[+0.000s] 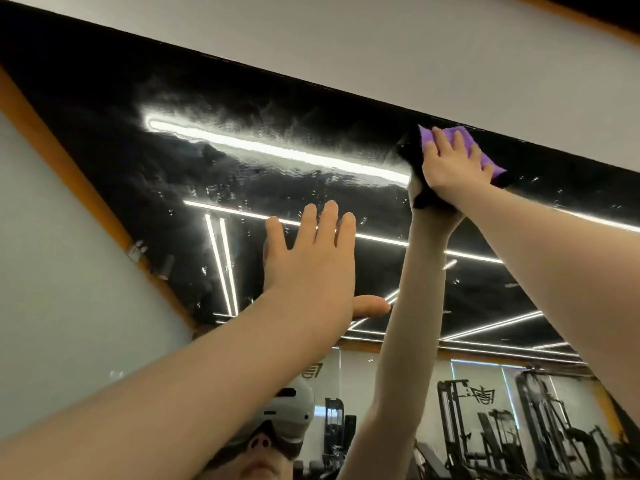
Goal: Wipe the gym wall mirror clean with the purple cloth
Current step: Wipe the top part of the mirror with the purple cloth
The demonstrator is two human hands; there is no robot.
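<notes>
The right hand (pixel 453 161) lies flat on the purple cloth (pixel 465 140), fingers straight and a little spread, and presses it against the mirror (pixel 173 168). It does not pinch the cloth; it just pushes it onto the glass. The left hand (pixel 311 251) is open too, fingers straight and close together, palm toward the glass lower down and to the left. It looks like it leans there to keep the person steady, but I cannot be sure it touches.

The cloth is high up on the right side, touching the top edge of the mirror, just under the white wall (pixel 381 46).

To the left of the cloth there is a long cloudy smear (pixel 259 133) across the glass, with little drops below it. That part looks like it is not wiped yet.

To do this step well, I think the hand should keep the cloth flat and press evenly, then slide left along the top edge through the cloudy part. Each new stroke should cover a bit of the one above, so no streaks stay.

The cloth is spread out flat against the glass. Its long side runs along the top edge of the mirror, from upper left to lower right, with one corner sticking out to the right past the fingers.
</notes>
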